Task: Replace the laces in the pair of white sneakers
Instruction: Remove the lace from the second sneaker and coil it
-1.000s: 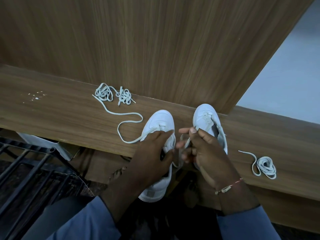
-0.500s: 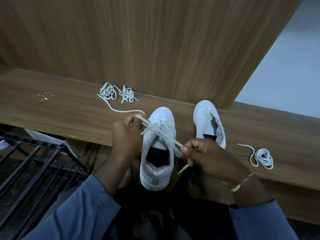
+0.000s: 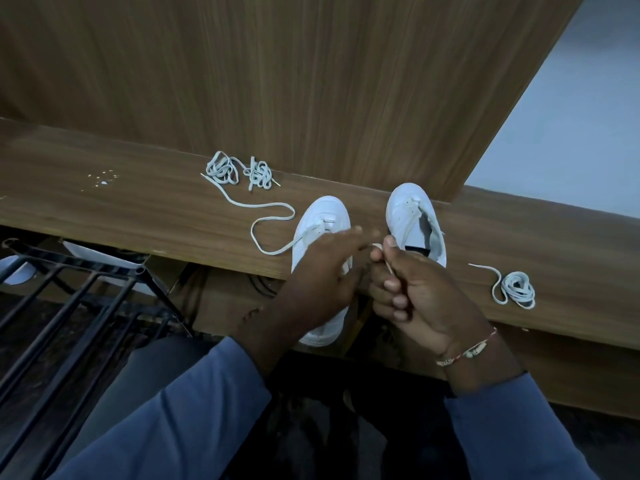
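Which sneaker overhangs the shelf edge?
The left sneaker, under the left hand: its heel juts past the edge. The right sneaker sits wholly on the shelf.

Your frame's dim, cool-toned; pale wall (image 3: 575, 126) upper right is brightest; left hand (image 3: 322, 271) fingertips motion-blurred; edges bow; lower area near black.

A brown wood-grain table (image 3: 104, 209) runs across the view, backed along its far edge by a tall wood panel (image 3: 277, 81) of the same grain. Small white specks (image 3: 104, 178) lie scattered near the table's left end. Below the front edge at the left stands a black metal rack (image 3: 86, 289), with a white object (image 3: 100, 261) partly hidden behind it. A pale surface (image 3: 571, 133) shows beyond the panel's right edge.
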